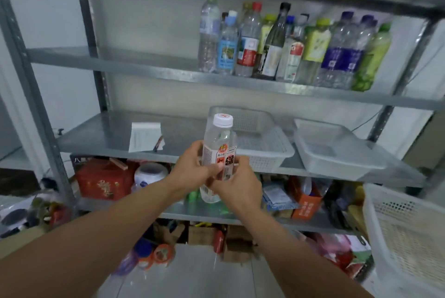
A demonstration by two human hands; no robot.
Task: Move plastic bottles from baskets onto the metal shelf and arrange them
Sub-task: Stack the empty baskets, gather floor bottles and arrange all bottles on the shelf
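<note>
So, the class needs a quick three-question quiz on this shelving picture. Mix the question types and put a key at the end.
1. True or false: the left hand and the right hand both grip the bottle.
2. The held bottle's cap is: A green, B white, C black.
3. Fill in: the row of bottles stands at the ____ end of its shelf.
Key: 1 true; 2 B; 3 right.
</note>
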